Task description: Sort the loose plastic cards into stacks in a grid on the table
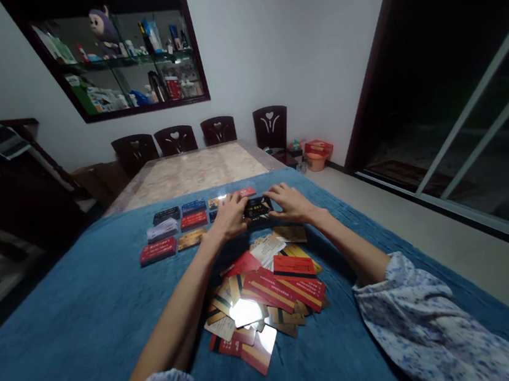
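Note:
A stack of black cards (258, 208) sits between my two hands at the far side of the spread of cards. My left hand (230, 214) curls its fingers against the left end of the stack. Its right end is gripped by my right hand (290, 203), thumb at the near corner and fingers at the far one. Close to me lies a loose, overlapping pile of red, gold and white cards (271, 293). Beside my left hand stand neat stacks: red cards (157, 250), gold cards (191, 238), white cards (162, 229) and blue cards (193, 206). My left hand partly covers other stacks.
A blue cloth (88, 310) covers the near part of the table; the far tabletop (196, 167) is bare patterned stone. Several dark chairs (271, 125) line the far side. An orange basket (316, 159) stands on the floor at the right.

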